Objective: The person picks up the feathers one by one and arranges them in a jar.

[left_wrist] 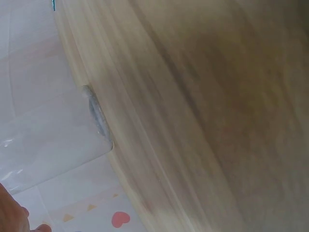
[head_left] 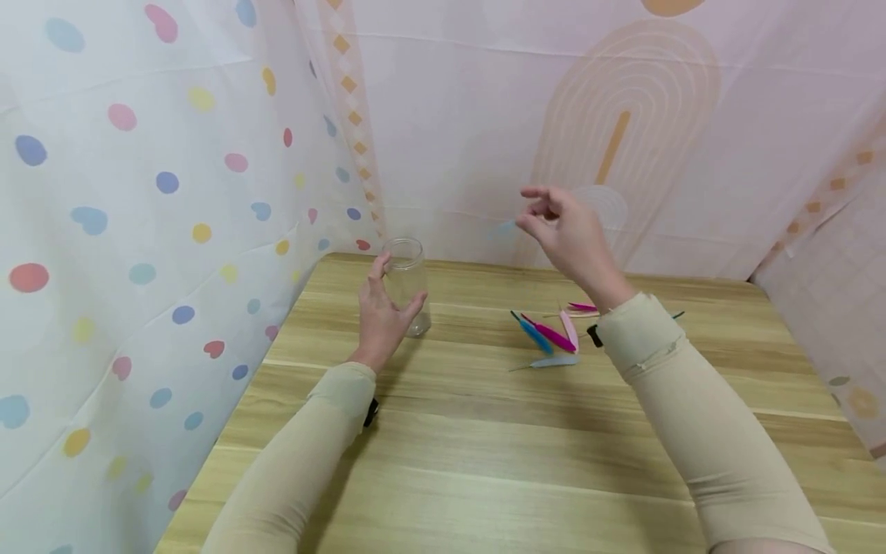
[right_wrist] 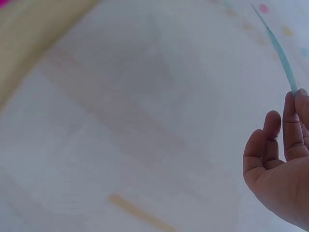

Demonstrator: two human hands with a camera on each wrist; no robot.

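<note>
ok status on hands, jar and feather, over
Left hand grips the jar. Right hand pinches a light blue feather in the air. Nothing between them.

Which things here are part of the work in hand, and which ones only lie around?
In use:
- clear jar, held by the left hand
- light blue feather, pinched by the right hand
- loose feathers on the table

Just around:
- patterned curtains

Bright, even, soft light with faint shadows; sharp head view, motion-blurred, washed-out wrist views.
</note>
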